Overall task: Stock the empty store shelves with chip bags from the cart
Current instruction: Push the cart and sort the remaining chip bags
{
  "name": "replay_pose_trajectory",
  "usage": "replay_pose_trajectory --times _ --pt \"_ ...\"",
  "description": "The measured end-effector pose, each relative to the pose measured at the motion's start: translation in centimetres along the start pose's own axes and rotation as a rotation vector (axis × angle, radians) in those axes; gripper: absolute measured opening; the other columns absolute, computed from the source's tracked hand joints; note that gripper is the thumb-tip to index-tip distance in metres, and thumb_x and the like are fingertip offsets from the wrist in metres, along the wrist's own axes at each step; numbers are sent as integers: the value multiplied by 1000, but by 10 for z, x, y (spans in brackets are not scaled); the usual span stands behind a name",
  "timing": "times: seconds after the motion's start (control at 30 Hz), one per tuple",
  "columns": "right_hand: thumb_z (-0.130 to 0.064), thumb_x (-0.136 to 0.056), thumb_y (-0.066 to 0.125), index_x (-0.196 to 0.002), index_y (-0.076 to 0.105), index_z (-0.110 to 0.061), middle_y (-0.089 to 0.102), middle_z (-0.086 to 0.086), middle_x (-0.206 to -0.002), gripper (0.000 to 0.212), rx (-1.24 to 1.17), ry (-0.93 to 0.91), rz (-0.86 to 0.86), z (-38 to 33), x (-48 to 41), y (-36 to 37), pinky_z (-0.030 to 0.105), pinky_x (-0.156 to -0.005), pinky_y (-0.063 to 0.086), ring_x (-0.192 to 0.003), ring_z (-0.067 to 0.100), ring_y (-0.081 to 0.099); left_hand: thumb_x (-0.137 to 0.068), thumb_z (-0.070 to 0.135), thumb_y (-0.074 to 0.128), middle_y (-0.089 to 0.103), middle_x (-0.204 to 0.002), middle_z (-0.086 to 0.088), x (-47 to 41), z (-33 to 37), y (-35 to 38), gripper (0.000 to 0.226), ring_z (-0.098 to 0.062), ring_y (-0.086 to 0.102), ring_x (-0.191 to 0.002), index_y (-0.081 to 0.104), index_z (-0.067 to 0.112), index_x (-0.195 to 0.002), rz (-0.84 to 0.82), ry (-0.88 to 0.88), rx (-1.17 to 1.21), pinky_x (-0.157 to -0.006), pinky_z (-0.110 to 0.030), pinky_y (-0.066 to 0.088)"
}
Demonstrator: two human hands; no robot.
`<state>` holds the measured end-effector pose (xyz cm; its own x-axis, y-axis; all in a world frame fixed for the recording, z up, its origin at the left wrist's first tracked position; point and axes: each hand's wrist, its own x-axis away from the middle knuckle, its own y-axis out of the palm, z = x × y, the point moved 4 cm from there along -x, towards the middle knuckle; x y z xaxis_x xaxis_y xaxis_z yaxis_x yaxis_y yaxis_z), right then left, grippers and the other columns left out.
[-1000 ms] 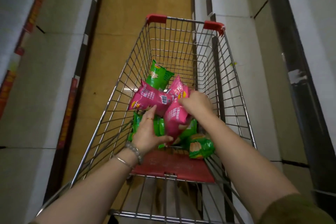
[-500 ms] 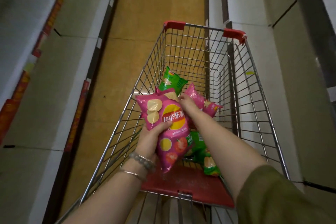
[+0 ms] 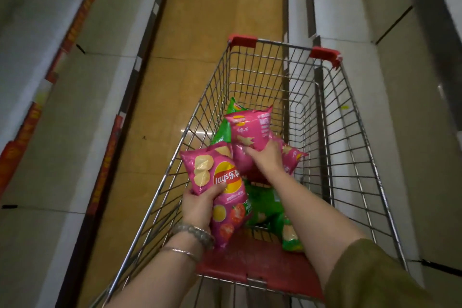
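Gripping one pink chip bag [image 3: 212,182] at its middle with the left hand [image 3: 200,207], curling the thumb over the printed face. Pinching a second pink bag [image 3: 250,130] by its lower edge with the right hand [image 3: 266,157], holding both just above the load in the cart [image 3: 282,44]. Leaving a third pink bag [image 3: 292,160] and several green bags [image 3: 265,207] lying in the basket near the red seat flap [image 3: 250,260]. Showing no bag on the left shelves [image 3: 82,112] or the right shelves [image 3: 390,145] as far as visible, so judging the stocking as barely begun, with every bag awaiting placing. Keeping the forearms between the rising wire walls, close beside the right shelves; offering open floor [image 3: 212,20] ahead and leftward for swinging the bags out
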<state>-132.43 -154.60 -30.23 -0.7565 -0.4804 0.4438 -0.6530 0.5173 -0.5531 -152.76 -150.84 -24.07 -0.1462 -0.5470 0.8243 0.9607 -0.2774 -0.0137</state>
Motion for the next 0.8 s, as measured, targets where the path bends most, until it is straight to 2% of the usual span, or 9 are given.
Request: replay_pose_trajectory --times 0.07,0.13,0.27,0.4,0.47,0.57,0.63,0.7,0.8 --pt "-26 -74 77 -108 63 -19 67 0 -102 37 -326 39 -65 -6 11 -30 20 -65 48 -94 20 63 -66 10 82 69 -102 -17 2 -1 1 51 -35 68 -86 57 8 -110 16 12 3 -75 -45 57" --pt "-14 -76 75 -100 61 -23 68 -1 -98 30 -517 9 -151 -18 31 -60 21 -66 50 -92 21 63 -66 10 82 67 -106 -16 6 1 5 55 -35 67 -89 53 10 -112 19 34 -1 -78 -47 56" --pt "-28 -53 79 -120 49 -16 65 3 -105 74 -588 -109 -283 -42 80 -120 25 -75 51 -94 18 65 -62 15 86 64 -107 -13 26 13 14 67 -33 66 -91 46 15 -115 -18 109 -59 -83 -52 54" --pt "-28 -41 89 -126 39 -11 59 14 -110 100 -655 -42 -439 -47 129 -154 39 -82 52 -94 27 63 -66 11 83 63 -101 -8 50 25 24 61 -24 64 -83 47 12 -116 -143 212 -95 -73 -37 55" --pt "-28 -41 90 -120 40 -12 58 16 -112 96 -590 -18 -455 -52 156 -160 43 -87 51 -98 31 62 -66 8 82 67 -102 -10 67 31 36 56 -24 66 -84 52 10 -112 -234 273 -122 -74 -38 56" --pt "-38 -48 80 -120 46 -21 54 13 -122 82 -396 -46 -310 -71 193 -165 37 -86 54 -105 26 61 -67 5 81 66 -101 -10 91 39 51 49 -22 64 -86 50 13 -104 -292 368 -165 -80 -38 53" --pt "-48 -57 76 -130 48 -24 44 6 -129 82 -243 -102 -105 -85 212 -172 22 -77 55 -104 14 55 -67 12 83 66 -105 -11 102 45 57 56 -24 63 -91 49 5 -112 -303 397 -172 -84 -38 51" --pt "-40 -73 74 -135 41 -25 38 1 -128 72 -160 -149 83 -98 231 -180 15 -72 52 -102 5 49 -72 13 80 63 -103 -11 119 58 59 53 -24 60 -90 49 3 -113 -277 458 -178 -80 -33 47" --pt "-45 -70 68 -122 41 -33 49 -5 -121 59 -70 -259 279 -115 260 -187 37 -89 53 -107 11 55 -78 7 74 60 -98 -12 150 76 66 41 -22 57 -86 45 8 -107 -287 536 -133 -70 -28 40"
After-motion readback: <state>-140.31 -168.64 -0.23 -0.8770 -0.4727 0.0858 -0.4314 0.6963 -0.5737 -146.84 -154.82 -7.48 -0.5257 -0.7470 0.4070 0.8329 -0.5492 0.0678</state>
